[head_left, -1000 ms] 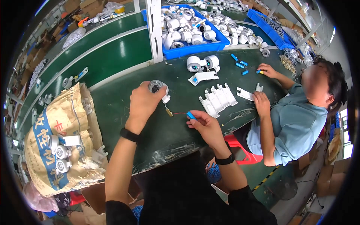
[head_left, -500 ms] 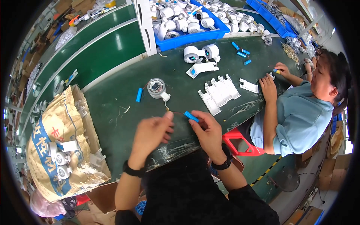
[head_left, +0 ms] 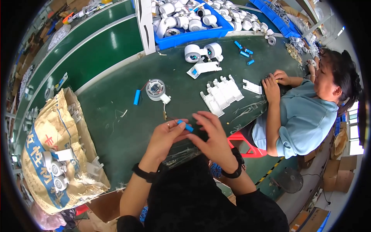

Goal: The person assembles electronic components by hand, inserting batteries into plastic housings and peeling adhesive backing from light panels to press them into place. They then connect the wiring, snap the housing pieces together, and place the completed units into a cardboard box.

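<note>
Head view: looking down on a green workbench (head_left: 116, 89), near edge across the middle.
Left hand (head_left: 163, 138): closed, thumb against fingertips, around one end of a blue cell (head_left: 186, 126) — perhaps gripped there to leave the other end free.
Right hand (head_left: 213, 140): spread wide, thumb and fingers parted about the free end; touching or just apart, cannot tell. Perhaps placed close for support.
Blue cell: up off the bench, just inside the near edge; apparently wired to a small tan board (head_left: 165, 115) — probably held low to avoid tugging.
White lamp head (head_left: 155, 89): flat, farther in from the near edge, round opening upward, perhaps for reaching the inside.
Second blue cell (head_left: 136, 97): lying just left of the lamp head, apparently wired to it.
White bracket panel (head_left: 222, 96): toward the near edge, at right, perhaps aside for elbow room.
Loose blue cells (head_left: 244, 54): toward the far edge, probably within common reach of a co-worker (head_left: 307, 120) at right.
</note>
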Demonstrator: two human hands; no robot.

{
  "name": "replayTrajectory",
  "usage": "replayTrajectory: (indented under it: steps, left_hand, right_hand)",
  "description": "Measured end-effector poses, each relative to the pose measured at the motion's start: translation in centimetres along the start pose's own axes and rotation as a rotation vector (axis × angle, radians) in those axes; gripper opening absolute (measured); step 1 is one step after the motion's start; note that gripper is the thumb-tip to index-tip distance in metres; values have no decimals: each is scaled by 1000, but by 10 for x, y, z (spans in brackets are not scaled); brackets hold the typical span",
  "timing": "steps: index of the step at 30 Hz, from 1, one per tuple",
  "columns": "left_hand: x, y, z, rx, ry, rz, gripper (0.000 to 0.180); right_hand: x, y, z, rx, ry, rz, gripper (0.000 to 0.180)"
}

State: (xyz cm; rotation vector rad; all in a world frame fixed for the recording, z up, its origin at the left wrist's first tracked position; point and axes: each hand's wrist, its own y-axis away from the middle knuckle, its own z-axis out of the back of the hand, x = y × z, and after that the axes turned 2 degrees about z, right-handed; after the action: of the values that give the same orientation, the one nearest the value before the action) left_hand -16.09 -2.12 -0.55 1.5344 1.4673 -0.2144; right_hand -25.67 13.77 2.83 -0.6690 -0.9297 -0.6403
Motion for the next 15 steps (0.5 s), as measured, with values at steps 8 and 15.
replayTrajectory:
  steps: [8, 15]
  left_hand:
    - [-60, 27, 8, -497, -1080, -369, 59]
    - [-81, -43, 45, -490, -1191, -701, 66]
  right_hand:
    - [-22, -6, -10, 30, 281, 138, 30]
    - [-14, -12, -14, -32, 336, 143, 23]
